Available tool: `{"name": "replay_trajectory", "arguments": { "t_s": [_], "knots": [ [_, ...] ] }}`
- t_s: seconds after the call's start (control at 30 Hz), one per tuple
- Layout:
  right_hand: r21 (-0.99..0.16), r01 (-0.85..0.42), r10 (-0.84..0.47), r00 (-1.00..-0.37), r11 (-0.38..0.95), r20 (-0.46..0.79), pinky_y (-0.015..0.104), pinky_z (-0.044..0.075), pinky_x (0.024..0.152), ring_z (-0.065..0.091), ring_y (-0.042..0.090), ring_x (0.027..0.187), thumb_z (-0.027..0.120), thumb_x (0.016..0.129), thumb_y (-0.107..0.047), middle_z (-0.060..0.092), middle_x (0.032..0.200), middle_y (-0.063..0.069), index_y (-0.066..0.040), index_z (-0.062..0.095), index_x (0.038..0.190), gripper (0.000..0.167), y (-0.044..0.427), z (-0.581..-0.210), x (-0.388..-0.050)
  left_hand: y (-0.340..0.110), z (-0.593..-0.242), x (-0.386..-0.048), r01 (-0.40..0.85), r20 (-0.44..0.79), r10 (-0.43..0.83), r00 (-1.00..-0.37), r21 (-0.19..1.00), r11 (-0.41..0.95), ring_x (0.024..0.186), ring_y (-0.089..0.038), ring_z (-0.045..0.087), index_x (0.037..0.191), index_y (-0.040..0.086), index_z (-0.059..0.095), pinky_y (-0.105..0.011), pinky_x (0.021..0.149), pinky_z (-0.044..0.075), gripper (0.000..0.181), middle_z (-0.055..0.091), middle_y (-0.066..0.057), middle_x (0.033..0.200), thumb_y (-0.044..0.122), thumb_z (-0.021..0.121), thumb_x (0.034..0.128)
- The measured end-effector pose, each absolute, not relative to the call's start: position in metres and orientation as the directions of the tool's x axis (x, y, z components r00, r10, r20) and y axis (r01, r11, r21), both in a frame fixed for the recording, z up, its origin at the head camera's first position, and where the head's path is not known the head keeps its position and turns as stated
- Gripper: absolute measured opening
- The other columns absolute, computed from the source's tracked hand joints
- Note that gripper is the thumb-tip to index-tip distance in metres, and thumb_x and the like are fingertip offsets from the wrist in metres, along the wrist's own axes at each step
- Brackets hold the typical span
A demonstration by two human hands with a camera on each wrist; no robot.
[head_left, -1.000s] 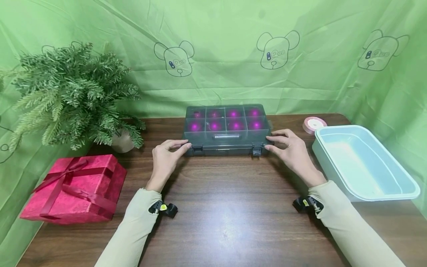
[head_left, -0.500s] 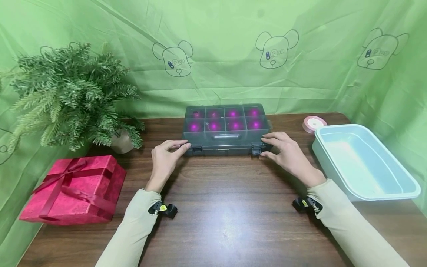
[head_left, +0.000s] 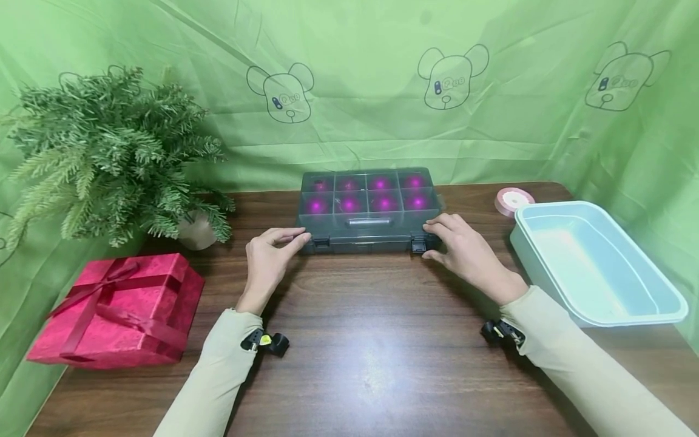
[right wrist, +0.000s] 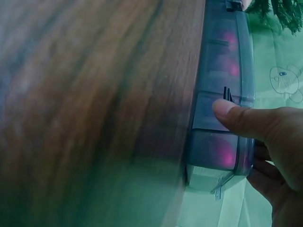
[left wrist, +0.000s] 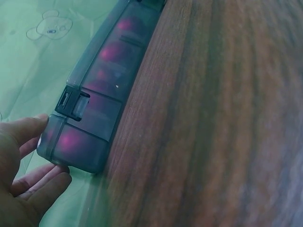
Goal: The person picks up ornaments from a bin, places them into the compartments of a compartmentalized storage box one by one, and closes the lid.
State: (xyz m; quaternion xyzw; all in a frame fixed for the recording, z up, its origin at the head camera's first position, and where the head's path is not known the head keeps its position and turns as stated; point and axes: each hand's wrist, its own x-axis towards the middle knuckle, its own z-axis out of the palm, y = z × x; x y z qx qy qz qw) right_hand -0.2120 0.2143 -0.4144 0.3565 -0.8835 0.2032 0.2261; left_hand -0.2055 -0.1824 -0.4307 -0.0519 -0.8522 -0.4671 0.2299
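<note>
A dark translucent compartment box (head_left: 338, 227) lies closed at the back of the table, with several glowing magenta round things (head_left: 349, 205) in its cells. My left hand (head_left: 267, 260) pinches its front left corner between thumb and fingers, beside the left latch (left wrist: 72, 102), which lies flat against the front. At the front right, my right hand (head_left: 468, 255) has its thumb at the right latch (right wrist: 227, 93) and its fingers over the lid edge. That latch sticks out from the box front. My right thumb partly hides it in the right wrist view.
A pale blue plastic basin (head_left: 551, 267) stands at the right, with a pink ribbon roll (head_left: 513, 201) behind it. On the left are a red gift box (head_left: 117, 309) and a potted artificial pine (head_left: 125, 152). Green cloth (head_left: 360, 79) hangs behind the table.
My right hand has shifted left from the box's right corner onto the right latch, its thumb now at the latch. My left hand stays at the left corner.
</note>
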Motion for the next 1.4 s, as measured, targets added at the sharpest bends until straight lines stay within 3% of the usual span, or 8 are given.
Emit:
{"name": "replay_trajectory", "arguments": {
  "t_s": [0.27, 0.43, 0.77, 1.4],
  "knots": [
    [-0.162, -0.718, -0.553, -0.641, 0.677, 0.532, 0.053, 0.055, 0.091, 0.063, 0.039, 0.102, 0.097, 0.073, -0.003, 0.068, 0.116, 0.019, 0.009, 0.07, 0.118, 0.054, 0.212, -0.415, -0.211, -0.182, -0.431, -0.205, 0.289, 0.424, -0.129, -0.896, 0.779, 0.556, 0.093, -0.018, 0.077, 0.105, 0.017, 0.087, -0.022, 0.076, 0.052, 0.022, 0.08, -0.001, 0.104, 0.031, 0.091, 0.0876],
    [-0.211, -0.734, -0.535, -0.632, 0.645, 0.561, 0.053, 0.055, 0.092, 0.065, 0.038, 0.103, 0.093, 0.078, -0.002, 0.071, 0.116, 0.018, 0.008, 0.073, 0.118, 0.046, 0.216, -0.414, -0.213, -0.184, -0.432, -0.206, 0.275, 0.412, -0.134, -0.901, 0.784, 0.557, 0.093, -0.017, 0.077, 0.104, 0.018, 0.087, -0.021, 0.076, 0.052, 0.023, 0.08, 0.0, 0.104, 0.033, 0.092, 0.0872],
    [-0.24, -0.774, -0.514, -0.584, 0.586, 0.629, 0.048, 0.057, 0.09, 0.07, 0.034, 0.099, 0.09, 0.081, 0.002, 0.076, 0.106, 0.015, 0.005, 0.08, 0.105, 0.025, 0.218, -0.416, -0.222, -0.185, -0.433, -0.204, 0.263, 0.401, -0.144, -0.905, 0.791, 0.552, 0.094, -0.017, 0.077, 0.104, 0.018, 0.087, -0.021, 0.076, 0.051, 0.024, 0.08, 0.0, 0.104, 0.035, 0.092, 0.0866],
    [-0.27, -0.767, -0.473, -0.589, 0.582, 0.655, 0.04, 0.056, 0.086, 0.07, 0.032, 0.094, 0.089, 0.081, 0.007, 0.077, 0.101, 0.014, 0.005, 0.081, 0.099, 0.02, 0.215, -0.415, -0.222, -0.185, -0.433, -0.207, 0.261, 0.396, -0.139, -0.908, 0.791, 0.553, 0.093, -0.015, 0.077, 0.104, 0.02, 0.087, -0.022, 0.077, 0.051, 0.024, 0.08, 0.002, 0.103, 0.036, 0.092, 0.0863]
  ]
}}
